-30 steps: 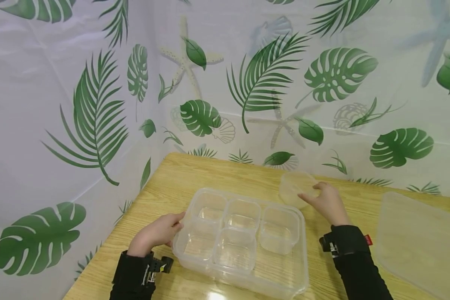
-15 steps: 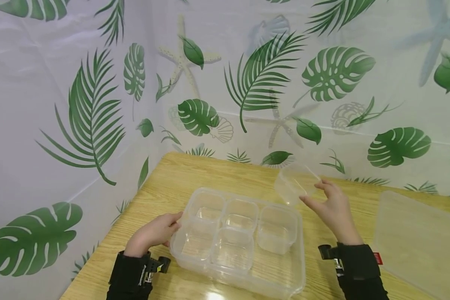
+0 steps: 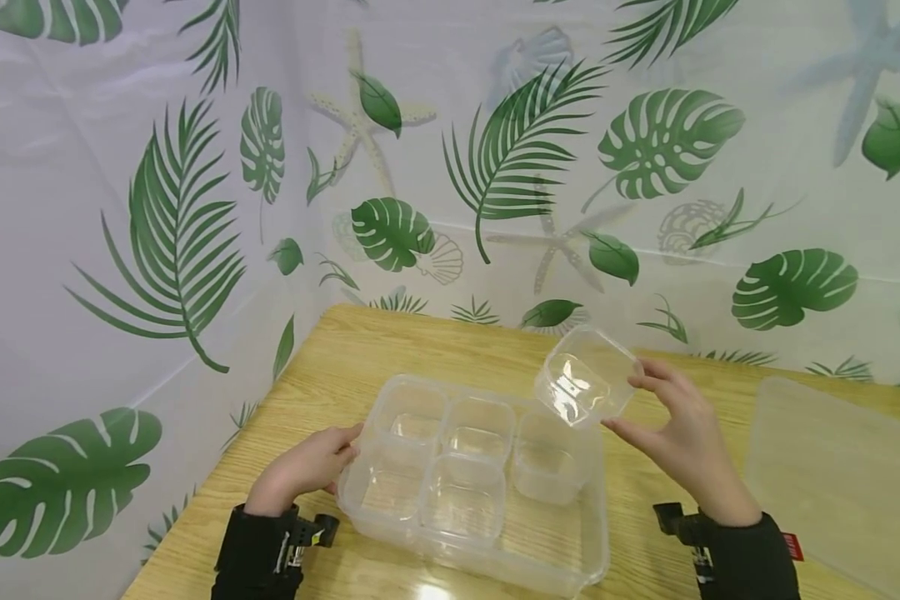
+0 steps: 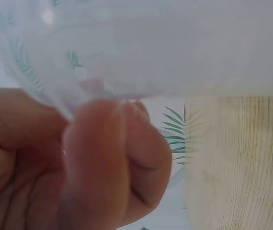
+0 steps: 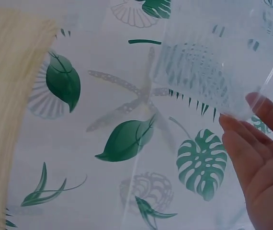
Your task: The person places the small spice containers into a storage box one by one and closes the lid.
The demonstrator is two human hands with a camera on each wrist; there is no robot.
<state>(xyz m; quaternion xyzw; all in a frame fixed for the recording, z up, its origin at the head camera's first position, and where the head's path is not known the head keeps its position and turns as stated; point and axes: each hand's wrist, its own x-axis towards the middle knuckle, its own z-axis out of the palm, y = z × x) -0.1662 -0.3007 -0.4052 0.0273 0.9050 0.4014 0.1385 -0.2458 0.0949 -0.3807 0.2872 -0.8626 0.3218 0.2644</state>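
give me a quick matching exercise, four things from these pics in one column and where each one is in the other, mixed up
Things:
1. small clear cup
2. divided clear box
3. flat lid
4. left hand

Places:
A. lying on the table's right side
B. gripping the box's left edge
C. held tilted in the right hand
D. resting on the table centre

Pairs: 1-C, 2-D, 3-A, 4-B

The small cup (image 3: 587, 376) and the divided tray (image 3: 480, 483) are clear, glossy plastic — smooth, catching glints. The lid (image 3: 840, 475) at right looks frosted, matt. The tabletop (image 3: 390, 350) is pale wood grain — shiny near.
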